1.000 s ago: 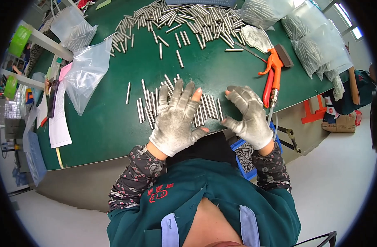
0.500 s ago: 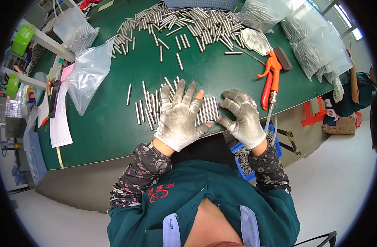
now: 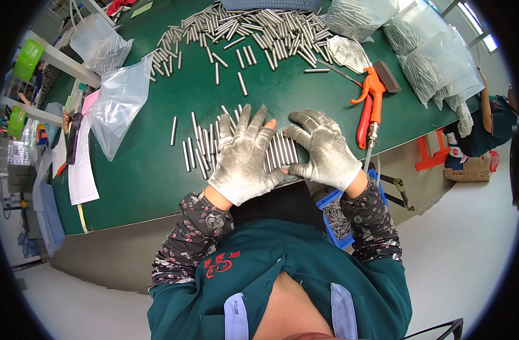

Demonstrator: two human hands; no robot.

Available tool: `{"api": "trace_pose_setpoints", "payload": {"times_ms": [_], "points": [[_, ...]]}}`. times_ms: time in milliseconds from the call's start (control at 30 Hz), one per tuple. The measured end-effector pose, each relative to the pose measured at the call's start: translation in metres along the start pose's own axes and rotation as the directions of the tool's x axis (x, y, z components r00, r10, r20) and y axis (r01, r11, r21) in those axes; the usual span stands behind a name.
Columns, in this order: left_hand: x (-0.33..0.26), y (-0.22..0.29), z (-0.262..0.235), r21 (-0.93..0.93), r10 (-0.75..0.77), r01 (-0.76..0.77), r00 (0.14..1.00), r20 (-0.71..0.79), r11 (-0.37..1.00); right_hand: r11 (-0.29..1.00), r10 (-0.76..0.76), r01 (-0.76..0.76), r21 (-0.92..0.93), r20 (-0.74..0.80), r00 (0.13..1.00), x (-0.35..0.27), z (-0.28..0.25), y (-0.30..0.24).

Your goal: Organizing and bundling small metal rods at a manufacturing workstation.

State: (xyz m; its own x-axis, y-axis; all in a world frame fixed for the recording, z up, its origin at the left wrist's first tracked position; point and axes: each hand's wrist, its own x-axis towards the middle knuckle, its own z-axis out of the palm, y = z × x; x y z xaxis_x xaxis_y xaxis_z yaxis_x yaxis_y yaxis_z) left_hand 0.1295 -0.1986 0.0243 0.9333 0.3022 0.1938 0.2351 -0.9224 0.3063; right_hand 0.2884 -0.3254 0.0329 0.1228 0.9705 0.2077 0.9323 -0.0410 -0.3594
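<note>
on the near edge of the green table, the left hand lies flat in a grey-white work glove, fingers spread, pressing down on a row of short metal rods that lie side by side. the hand grips nothing; its palm and fingers just cover the rods. just beside it, the right hand, gloved the same way, rests on the right end of the same row with its fingers curled a little, and whether it pinches any rod i cannot tell. more loose rods lie to the left of the left hand, apart from each other. a large heap of rods sits at the far side of the table. an orange-handled air gun lies right of the right hand, near the table edge. a clear plastic bag lies at the left. below the table edge, a blue bin holds small metal parts.
</note>
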Motion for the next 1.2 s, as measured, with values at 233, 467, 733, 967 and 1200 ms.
{"api": "trace_pose_setpoints", "payload": {"times_ms": [233, 467, 733, 967, 1200], "points": [[0.005, 0.004, -0.001, 0.058, -0.006, 0.000, 0.996, 0.091, 0.998, 0.995, -0.019, 0.024, 0.097, -0.056, 0.998, 0.001, 0.008, 0.010], [0.007, 0.006, -0.002, 0.063, -0.015, 0.010, 0.996, 0.090, 0.998, 0.993, -0.010, 0.031, 0.114, -0.181, 0.983, -0.003, 0.013, 0.008], [0.004, 0.006, 0.003, 0.029, -0.020, 0.018, 0.998, 0.061, 0.999, 0.771, 0.473, -0.291, 0.566, -0.204, 0.857, -0.029, 0.009, 0.009], [0.007, 0.006, 0.004, -0.020, -0.008, 0.008, 1.000, -0.004, 1.000, 0.985, 0.101, -0.117, -0.127, -0.128, 0.987, -0.022, -0.011, 0.025], [0.007, 0.006, 0.006, 0.005, 0.000, 0.000, 1.000, 0.015, 1.000, 1.000, 0.014, -0.019, -0.022, -0.208, 0.978, -0.014, 0.003, 0.014]]}}
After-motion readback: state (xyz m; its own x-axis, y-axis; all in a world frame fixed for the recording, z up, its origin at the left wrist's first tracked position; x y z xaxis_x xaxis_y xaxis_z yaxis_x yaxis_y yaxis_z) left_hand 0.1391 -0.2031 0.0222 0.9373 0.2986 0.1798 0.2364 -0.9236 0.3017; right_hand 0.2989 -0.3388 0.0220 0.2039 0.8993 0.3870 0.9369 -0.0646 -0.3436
